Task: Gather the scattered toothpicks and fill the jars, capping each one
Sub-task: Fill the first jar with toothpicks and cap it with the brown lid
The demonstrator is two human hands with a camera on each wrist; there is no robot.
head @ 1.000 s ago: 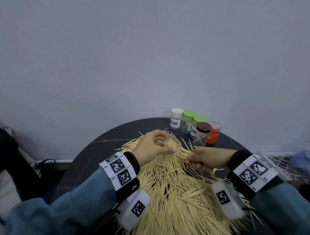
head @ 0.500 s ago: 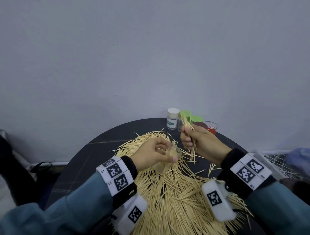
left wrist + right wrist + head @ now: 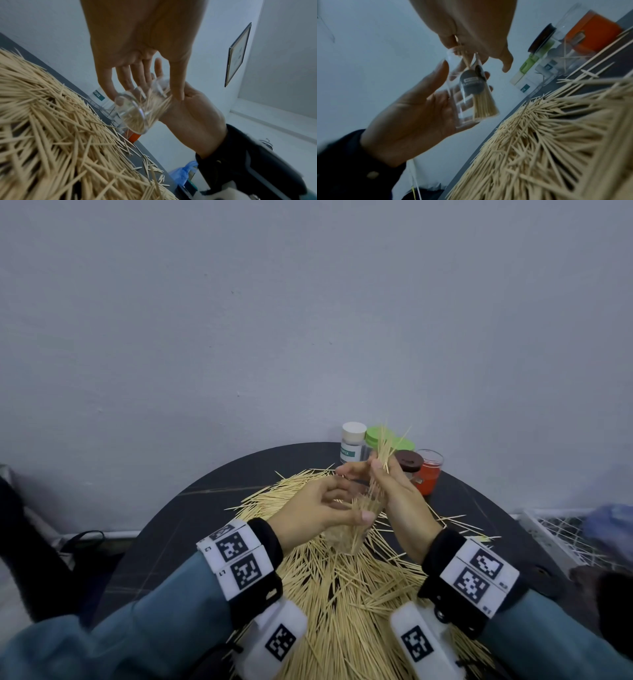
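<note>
Held between thumb and fingers of the left hand, a clear open jar is tilted above the toothpick pile, clear of the table; the fingers curl round its wall and the thumb lies across its near side. Inside it, a fan of toothpicks rests with tips against the base, beside a dark label. Right hand: fingers closed in a pinch on a bundle of toothpicks, whose lower ends enter the jar mouth while the upper ends splay above the fingers. Both hands meet over the far part of the pile, the right hand just beside the left.

Round dark table: the pile covers its middle and near side, with loose toothpicks strewn to the right. At the far edge, grouped together: a white-capped jar with a green label, two green-capped jars partly hidden behind the bundle, a brown-capped jar, and an uncapped orange jar. Both wrists carry bands with black-and-white markers; the sleeves are blue-grey.
</note>
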